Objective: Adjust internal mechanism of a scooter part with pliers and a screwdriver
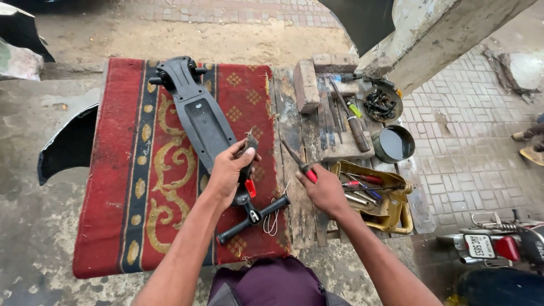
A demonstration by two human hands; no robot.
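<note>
Head view: red patterned carpet (127,170) spread over a wooden bench (294,141). Across the carpet, a long black plastic panel (198,116), lower end gripped by left hand (229,173), fingers wrapped around it. Beside, a handlebar grip (255,214) with red switch. At the bench edge, yellow tool tray (391,212). Right hand (324,190) closed on red-handled pliers (300,164), tips pointing up-left.

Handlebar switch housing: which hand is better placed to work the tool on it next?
Likely the right hand: it already holds the red-handled pliers, tip aimed toward the switch housing. The left hand is wrapped around that housing, steadying it on the red carpet.
</note>
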